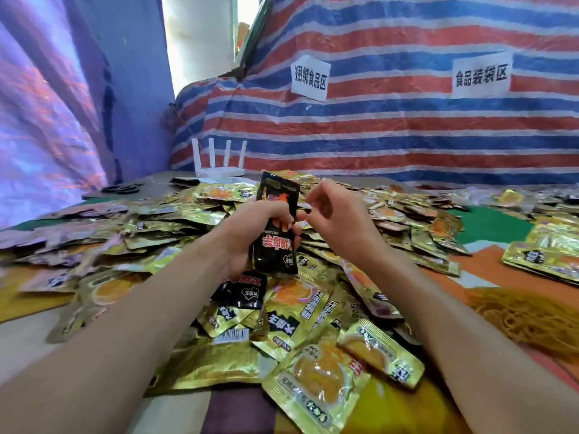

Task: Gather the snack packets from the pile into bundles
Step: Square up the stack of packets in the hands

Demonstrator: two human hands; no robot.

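Left grip [250, 227] curled round black packets [275, 252]; right grip [335, 214] curled alongside, contents unclear. Risk: slick packets fan out, slip back into pile [316, 311] if squeeze eases.

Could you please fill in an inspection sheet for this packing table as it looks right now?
Surface: table covered in green and orange sheets, mostly buried under packets.
Job's things: gold packet pile; black packets held upright; stacked gold packets at the right edge.
Clutter: tangle of yellow bands; white router.
Hands: left hand grips the black packets; right hand curled beside them, hold unclear.
Cables: nothing seen.
Surroundings: striped tarp with paper signs.
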